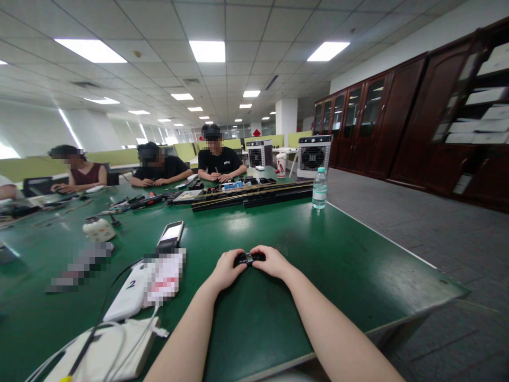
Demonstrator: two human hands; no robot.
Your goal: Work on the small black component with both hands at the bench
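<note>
- White flat plastic pack [129, 297], near left, bears a black "2".
- Clear plastic water bottle [319, 189], far right on the green table [318, 249], holds water; its label is unreadable.
- Left hand [227, 268] and right hand [274, 261], close together, both pinch a small black plastic part [248, 259] near mid-table.

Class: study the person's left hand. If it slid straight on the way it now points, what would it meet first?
The left hand points forward and rightward, so it would probably meet the small black part it pinches, then at once the right hand gripping the same piece.
</note>
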